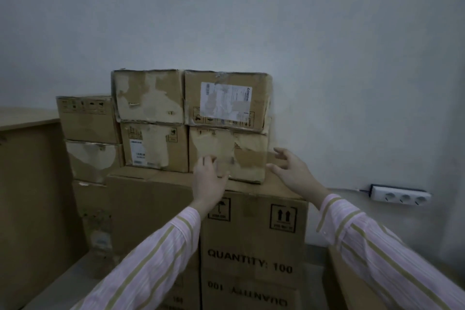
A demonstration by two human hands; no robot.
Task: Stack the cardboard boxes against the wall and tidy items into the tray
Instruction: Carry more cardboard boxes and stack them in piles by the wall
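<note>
Nearest, two striped sleeves reach fwd over the big carton (254, 234) printed "QUANTITY: 100", the base of the stack. On its top, the left hand (208, 178) has relaxed fingers against the front face of the lower-right small box (249, 158). The right hand (292, 171) is open, fingers spread, just beside that box's right side; can't tell if it touches. Neither hand grips anything. The box sits at the right end of the carton top w/ the labelled box (227, 98) resting on it, the middle boxes (154, 145) touching at left and the left pair (88, 121) beyond, all back at the wall (352, 58). Handling, as a guess: corrugated and stiff enough, but skin torn & corners crushed; prob. moderate wt, w/ rough non-slip faces. Best taken w/ flat palms on opposite sides, low down, not by torn paper or the peeling label. It carries a box above, so any shove moves both and the top one could tip. Room: only a narrow lip of carton top in front. There's free space at right along the wall, where a power strip (400, 195) sits low; a wooden panel (30, 184) closes the left. No tray in view.
</note>
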